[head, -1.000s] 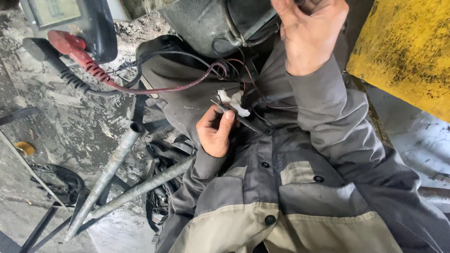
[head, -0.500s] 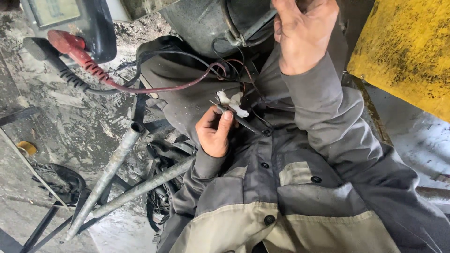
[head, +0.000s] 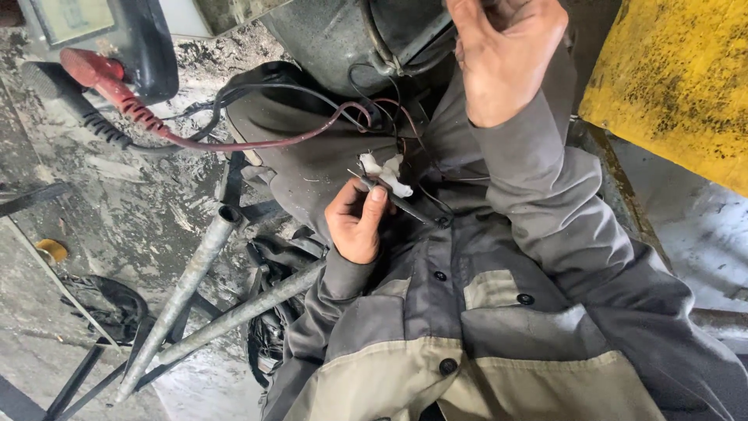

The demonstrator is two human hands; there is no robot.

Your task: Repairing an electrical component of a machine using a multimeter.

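Grimy concrete floor. Landmark: grey metal motor housing (head: pixel 343 39). Below it, my left hand (head: pixel 357 222) pinches thin dark tool (head: pixel 393 201), slanting down-right beside white wire connector (head: pixel 387 173); right hand (head: pixel 502 58), fingers curled, grips housing's edge.

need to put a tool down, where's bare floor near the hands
Bare floor lies left of the metal pipes, below the red probe. Crowded around the left hand, the wires and the motor housing.
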